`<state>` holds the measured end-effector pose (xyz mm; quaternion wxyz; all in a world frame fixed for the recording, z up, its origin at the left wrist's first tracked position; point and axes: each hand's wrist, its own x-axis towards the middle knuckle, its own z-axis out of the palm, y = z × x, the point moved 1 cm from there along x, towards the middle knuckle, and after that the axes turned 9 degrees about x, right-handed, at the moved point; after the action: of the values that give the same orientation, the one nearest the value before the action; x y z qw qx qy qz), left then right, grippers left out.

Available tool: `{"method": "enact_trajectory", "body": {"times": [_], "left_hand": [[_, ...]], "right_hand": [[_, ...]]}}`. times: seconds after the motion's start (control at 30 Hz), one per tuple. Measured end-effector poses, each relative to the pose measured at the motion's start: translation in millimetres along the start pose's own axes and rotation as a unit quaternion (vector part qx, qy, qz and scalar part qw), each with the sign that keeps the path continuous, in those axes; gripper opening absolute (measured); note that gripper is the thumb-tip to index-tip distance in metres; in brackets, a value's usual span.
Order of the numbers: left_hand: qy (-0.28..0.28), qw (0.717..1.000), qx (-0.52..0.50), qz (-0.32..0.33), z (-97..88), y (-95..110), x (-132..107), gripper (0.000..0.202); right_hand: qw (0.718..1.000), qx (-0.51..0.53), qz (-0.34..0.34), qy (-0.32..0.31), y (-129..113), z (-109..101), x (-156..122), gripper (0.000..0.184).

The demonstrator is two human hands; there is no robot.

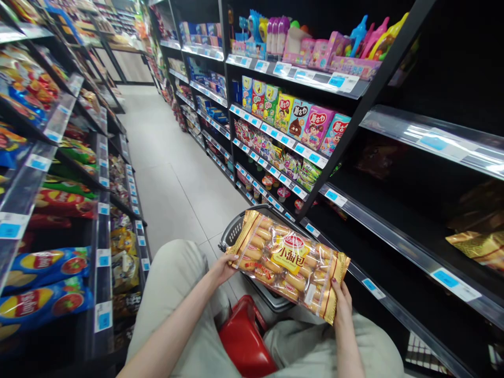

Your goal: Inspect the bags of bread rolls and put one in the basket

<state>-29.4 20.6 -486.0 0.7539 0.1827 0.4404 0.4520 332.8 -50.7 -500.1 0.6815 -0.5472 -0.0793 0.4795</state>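
A clear and gold packet of small bread rolls [289, 262] is held level in front of me, its label facing up. At its left end, my left hand [225, 269] pinches the gold edge. The opposite end is gripped by my right hand [342, 300], with the thumb on top and the other fingers beneath. Below the packet stands a grey shopping basket [236, 226], mostly covered by it, so its contents are hidden. A red plastic stool or seat [246, 338] shows between my knees.
Shelves with boxed snacks [305, 126] and toys [275, 37] rise ahead and to the right. Another gold packet [478, 247] lies on the right shelf [417, 247]. Chip bags [43, 302] fill the left shelves. A tiled aisle [157, 173] runs away between them.
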Motion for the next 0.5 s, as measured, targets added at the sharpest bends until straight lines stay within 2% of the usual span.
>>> {"method": "enact_trajectory", "body": {"times": [0.2, 0.5], "left_hand": [[0.003, 1.000, -0.001, -0.001, 1.5, 0.6, -1.1, 0.043], [-0.005, 1.000, -0.004, -0.002, 0.7, 0.1, -0.8, 0.040]], "right_hand": [[1.000, -0.002, 0.010, 0.013, -2.7, 3.8, -3.9, 0.059], [1.000, -0.020, 0.008, 0.018, -1.3, 2.5, -2.6, 0.055]]}}
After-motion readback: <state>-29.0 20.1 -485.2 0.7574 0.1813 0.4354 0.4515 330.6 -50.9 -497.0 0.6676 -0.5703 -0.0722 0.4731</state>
